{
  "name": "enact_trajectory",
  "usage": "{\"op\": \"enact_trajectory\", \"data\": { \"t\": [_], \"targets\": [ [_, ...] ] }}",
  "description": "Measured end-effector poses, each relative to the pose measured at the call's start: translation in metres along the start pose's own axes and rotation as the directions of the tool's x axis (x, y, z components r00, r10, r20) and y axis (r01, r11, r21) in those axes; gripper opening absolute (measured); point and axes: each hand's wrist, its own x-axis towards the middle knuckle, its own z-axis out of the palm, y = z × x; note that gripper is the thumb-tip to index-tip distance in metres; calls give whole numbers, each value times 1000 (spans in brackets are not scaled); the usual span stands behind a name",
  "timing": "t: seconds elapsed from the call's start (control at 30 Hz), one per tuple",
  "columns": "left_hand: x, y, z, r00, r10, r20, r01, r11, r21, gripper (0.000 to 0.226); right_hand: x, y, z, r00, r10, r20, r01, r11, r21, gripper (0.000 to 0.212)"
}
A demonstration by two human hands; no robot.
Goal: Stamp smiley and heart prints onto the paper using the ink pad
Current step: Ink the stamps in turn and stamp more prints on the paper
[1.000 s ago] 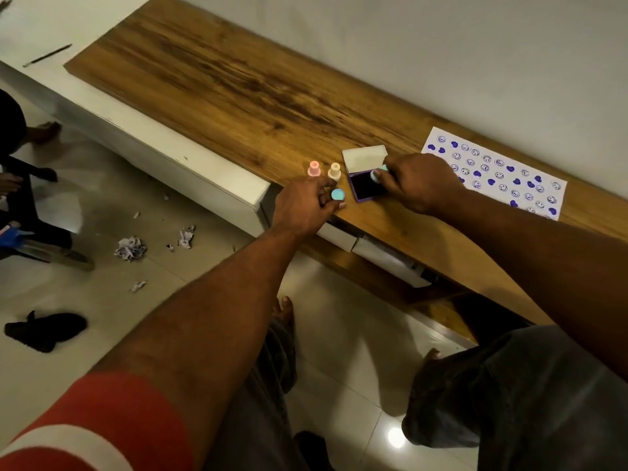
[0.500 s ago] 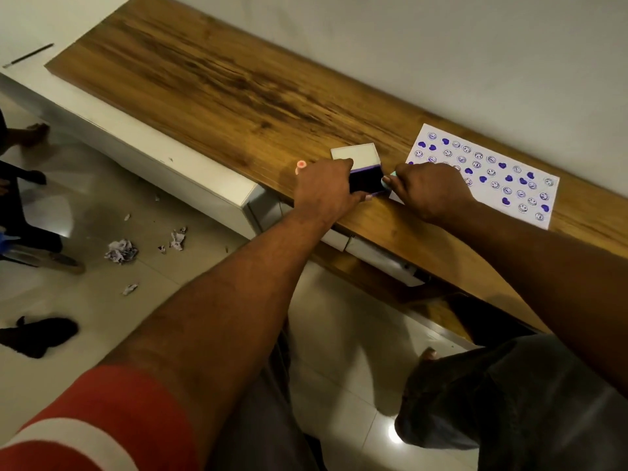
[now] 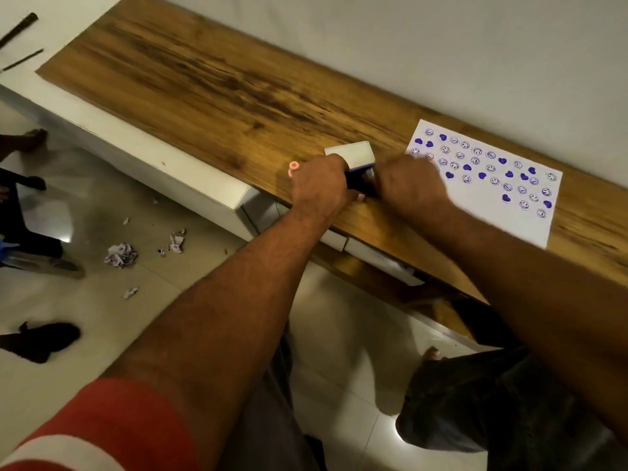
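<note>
The ink pad (image 3: 360,180) sits near the front edge of the wooden top (image 3: 210,86), directly between my two hands. Its white lid (image 3: 350,153) stands open on the far side. My left hand (image 3: 321,190) is curled against the pad's left side, fingers touching the case; I cannot tell whether it is clamped on it. My right hand (image 3: 413,186) is closed over the pad's right side, and what it pinches is hidden behind the knuckles.

Count: one ink pad, one paper (image 3: 489,185), one visible stamp (image 3: 293,167). The stamp is pink, stands upright and lies just left of my left hand, apart from it. The paper lies flat to the right of my right hand, its near-left corner covered by that hand. It carries many purple prints, smileys mixed with hearts, too small to count reliably.

Surroundings: a white ledge (image 3: 129,154) runs left of the wooden top. Crumpled paper scraps (image 3: 120,255) lie on the tiled floor (image 3: 85,300) below, with a dark shoe (image 3: 40,339) farther left. My forearms cross the lower view and hide the top's front edge.
</note>
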Motion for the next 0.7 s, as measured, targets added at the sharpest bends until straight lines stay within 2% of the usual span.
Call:
{"op": "enact_trajectory", "data": {
  "t": [0.03, 0.07, 0.13, 0.23, 0.4, 0.5, 0.7],
  "targets": [
    [1, 0, 0, 1000, -3, 6, 3, 1000, -4, 64, -7, -2, 14, 995, 31, 98, -30, 999, -15, 37],
    [1, 0, 0, 1000, -9, 13, 9, 1000, -6, 65, -8, -1, 25, 989, 68, 129, -63, 997, -45, 35],
    [0, 1, -1, 999, -22, 42, 23, 1000, -10, 66, -4, -1, 32, 985, 108, 137, -93, 990, -109, 30],
    [-1, 4, -3, 997, -35, 63, 38, 999, -32, 65, 1, -3, 30, 977, 125, 174, -108, 989, -103, 28],
    [-3, 2, -3, 997, -36, 62, 39, 998, -49, 63, -6, -7, 32, 977, 144, 155, -126, 985, -117, 26],
    [-5, 2, -1, 999, -21, 50, 24, 998, -55, 63, -9, -3, 32, 984, 124, 127, -113, 990, -89, 33],
    [-2, 3, 0, 999, 33, -6, -32, 998, 49, 69, -4, 5, 31, 983, 86, 160, -78, 995, -58, 37]
  ]
}}
